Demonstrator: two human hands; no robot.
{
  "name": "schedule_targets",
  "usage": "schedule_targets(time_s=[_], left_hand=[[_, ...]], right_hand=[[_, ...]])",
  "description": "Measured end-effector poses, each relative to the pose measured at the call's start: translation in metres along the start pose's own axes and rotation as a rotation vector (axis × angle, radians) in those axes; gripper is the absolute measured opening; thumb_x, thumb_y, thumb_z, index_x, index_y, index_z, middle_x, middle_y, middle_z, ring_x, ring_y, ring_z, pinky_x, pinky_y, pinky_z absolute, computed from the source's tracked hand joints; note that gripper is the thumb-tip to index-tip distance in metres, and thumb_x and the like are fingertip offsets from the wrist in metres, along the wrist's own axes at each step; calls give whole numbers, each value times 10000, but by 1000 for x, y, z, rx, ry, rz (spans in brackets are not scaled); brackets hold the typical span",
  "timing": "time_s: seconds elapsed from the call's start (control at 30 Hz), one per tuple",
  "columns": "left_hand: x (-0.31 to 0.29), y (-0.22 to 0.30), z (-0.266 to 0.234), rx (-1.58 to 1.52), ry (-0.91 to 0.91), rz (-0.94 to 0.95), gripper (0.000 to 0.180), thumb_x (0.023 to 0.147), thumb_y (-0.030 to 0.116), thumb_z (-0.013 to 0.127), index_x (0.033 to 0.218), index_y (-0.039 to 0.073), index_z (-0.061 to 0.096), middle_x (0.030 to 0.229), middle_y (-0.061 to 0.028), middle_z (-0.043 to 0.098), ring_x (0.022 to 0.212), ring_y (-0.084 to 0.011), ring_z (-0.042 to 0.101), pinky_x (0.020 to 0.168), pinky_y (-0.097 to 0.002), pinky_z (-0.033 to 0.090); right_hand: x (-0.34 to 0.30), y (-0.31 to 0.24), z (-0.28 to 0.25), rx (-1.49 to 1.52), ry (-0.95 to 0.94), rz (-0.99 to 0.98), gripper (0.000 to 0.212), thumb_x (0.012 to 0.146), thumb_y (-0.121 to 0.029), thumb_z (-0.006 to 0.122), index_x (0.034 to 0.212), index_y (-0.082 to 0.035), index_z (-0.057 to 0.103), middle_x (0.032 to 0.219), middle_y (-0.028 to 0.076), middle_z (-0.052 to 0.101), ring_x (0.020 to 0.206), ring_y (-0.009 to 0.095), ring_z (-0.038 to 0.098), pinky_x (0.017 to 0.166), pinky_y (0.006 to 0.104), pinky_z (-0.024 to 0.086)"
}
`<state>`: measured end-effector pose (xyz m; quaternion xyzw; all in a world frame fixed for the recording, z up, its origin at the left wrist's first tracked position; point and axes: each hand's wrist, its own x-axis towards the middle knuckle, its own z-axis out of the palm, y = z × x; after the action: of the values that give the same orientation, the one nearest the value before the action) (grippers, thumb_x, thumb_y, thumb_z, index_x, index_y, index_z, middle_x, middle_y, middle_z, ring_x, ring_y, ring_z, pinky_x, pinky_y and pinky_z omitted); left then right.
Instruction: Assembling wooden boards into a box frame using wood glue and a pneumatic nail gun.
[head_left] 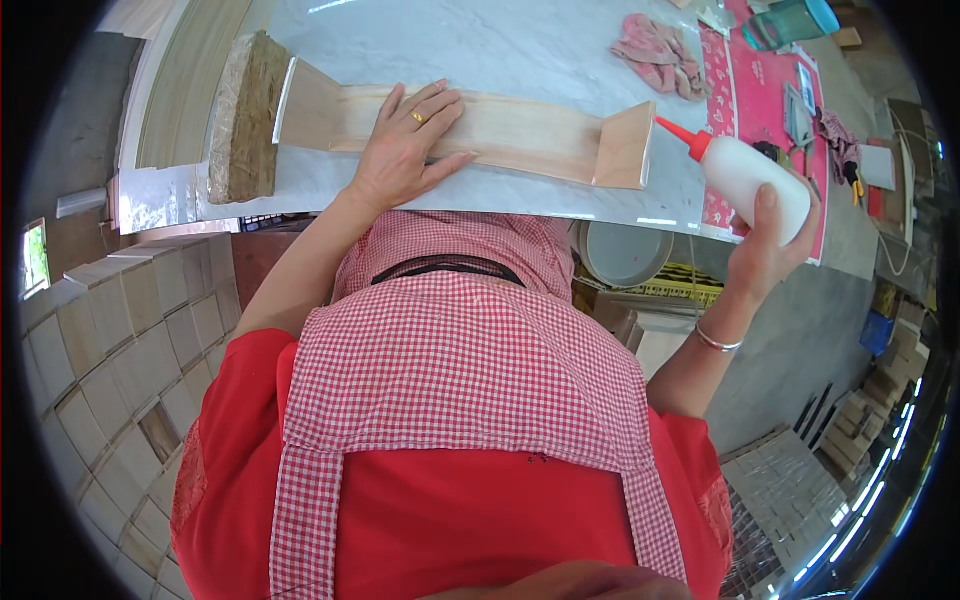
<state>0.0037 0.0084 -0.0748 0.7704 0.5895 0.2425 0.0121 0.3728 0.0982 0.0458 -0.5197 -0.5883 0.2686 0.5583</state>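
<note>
Red cloth and a red-and-white checked apron (450,380) fill the near part of the view. A white glue bottle (752,172) with a red tip is held up at the right by the right hand (765,250), whose fingers are wrapped around its body; the tip is pointed left at the wood. What is left inside the bottle cannot be seen. A round grey bucket (625,255) is seen just under the table edge, and it looks bare inside.

A long pale wooden board (500,130) is laid flat on the white table (480,50), with a short upright piece at each end. It is pressed down by the left hand (405,150), fingers spread wide and flat. A rough brown block (245,115) is set just left of the board.

A pink rag (660,55) is left far on the table, well apart from the board. The near table edge is close to the board. Stacks of pale wood squares (120,340) are piled at the left.
</note>
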Motion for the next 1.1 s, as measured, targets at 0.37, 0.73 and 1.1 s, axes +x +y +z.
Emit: schedule_targets(time_s=[0.37, 0.73, 1.1], left_hand=[[-1, 1, 0, -7, -8, -10, 528, 853, 374, 712, 1266, 68, 590, 1341, -76, 574, 1343, -258, 467, 1146, -528, 290], [0, 17, -8, -268, 301, -202, 330, 825, 76, 736, 1139, 24, 649, 1163, -147, 624, 1109, -304, 604, 920, -393, 508], [50, 43, -52, -1431, 213, -1035, 303, 936, 27, 637, 1209, -95, 588, 1175, -150, 631, 1101, -245, 657, 868, -302, 547]], right_hand=[[-3, -15, -18, -20, -125, 44, 440, 810, -226, 786, 1133, -7, 584, 1010, 91, 622, 777, 154, 624, 486, 238, 502], [-10, 24, -36, 133, 130, 91, 512, 805, -226, 789, 1182, 5, 531, 1090, 121, 562, 970, 191, 574, 805, 330, 499], [141, 193, 40, -410, 120, -81, 448, 763, -285, 837, 930, -20, 516, 888, 77, 569, 804, 195, 558, 763, 360, 483]])
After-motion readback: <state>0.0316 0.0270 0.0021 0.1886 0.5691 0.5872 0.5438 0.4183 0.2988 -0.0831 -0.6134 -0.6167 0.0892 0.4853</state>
